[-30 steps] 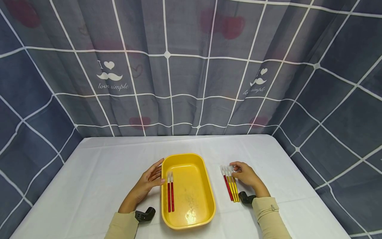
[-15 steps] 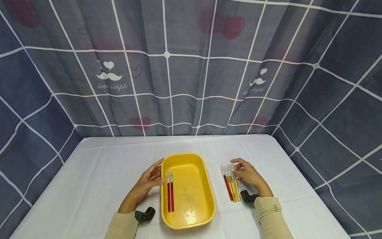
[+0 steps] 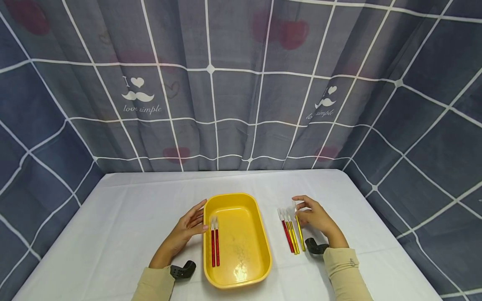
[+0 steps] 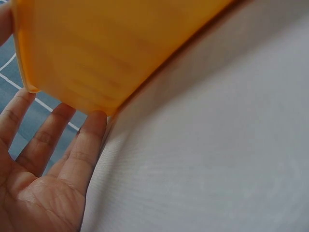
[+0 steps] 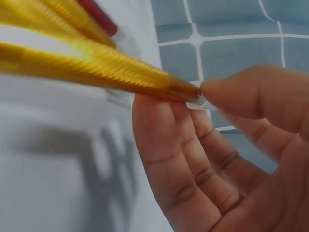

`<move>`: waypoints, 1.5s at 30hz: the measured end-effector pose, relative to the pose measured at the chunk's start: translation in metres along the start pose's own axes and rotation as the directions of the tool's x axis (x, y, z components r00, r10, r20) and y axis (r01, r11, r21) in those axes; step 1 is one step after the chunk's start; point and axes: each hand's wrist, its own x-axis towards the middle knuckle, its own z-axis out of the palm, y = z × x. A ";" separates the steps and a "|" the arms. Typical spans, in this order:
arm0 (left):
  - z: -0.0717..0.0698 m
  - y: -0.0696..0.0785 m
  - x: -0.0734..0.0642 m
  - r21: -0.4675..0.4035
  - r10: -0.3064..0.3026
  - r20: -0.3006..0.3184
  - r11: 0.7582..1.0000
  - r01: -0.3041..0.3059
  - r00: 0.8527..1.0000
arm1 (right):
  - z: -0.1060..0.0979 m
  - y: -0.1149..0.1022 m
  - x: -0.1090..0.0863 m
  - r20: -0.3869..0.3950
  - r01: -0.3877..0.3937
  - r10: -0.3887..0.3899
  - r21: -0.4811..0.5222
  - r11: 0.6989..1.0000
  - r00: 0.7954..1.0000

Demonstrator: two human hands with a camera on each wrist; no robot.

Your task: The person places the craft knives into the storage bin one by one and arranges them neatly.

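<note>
My right hand (image 3: 314,216) pinches the clear-capped end of a gold craft knife (image 3: 300,232) between thumb and fingers. Its knurled gold handle (image 5: 111,63) fills the upper left of the right wrist view. Just left of it lie a red craft knife (image 3: 288,236) and gold craft knives (image 3: 294,238), also with clear caps. My left hand (image 3: 183,230) rests against the left side of a yellow tray (image 3: 260,246), fingers fairly straight; in the left wrist view the fingertips touch the tray's outer wall (image 4: 106,58). Two red craft knives (image 3: 215,246) lie side by side inside, along its left.
A white cloth (image 3: 143,209) covers the table. Grey checked curtains (image 3: 233,96) hang behind it and at both sides. A black wrist device (image 3: 316,246) sits at my right wrist, another black device (image 3: 183,270) at my left.
My right hand has drawn the outermost gold craft knife slightly right and away from the row, its capped end tipping up. The left hand and tray have stayed put.
</note>
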 end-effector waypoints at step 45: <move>-0.002 -0.002 0.000 -0.005 0.009 0.011 1.000 -0.009 1.000 | 0.037 -0.062 0.003 0.151 0.129 -0.146 0.114 0.985 0.978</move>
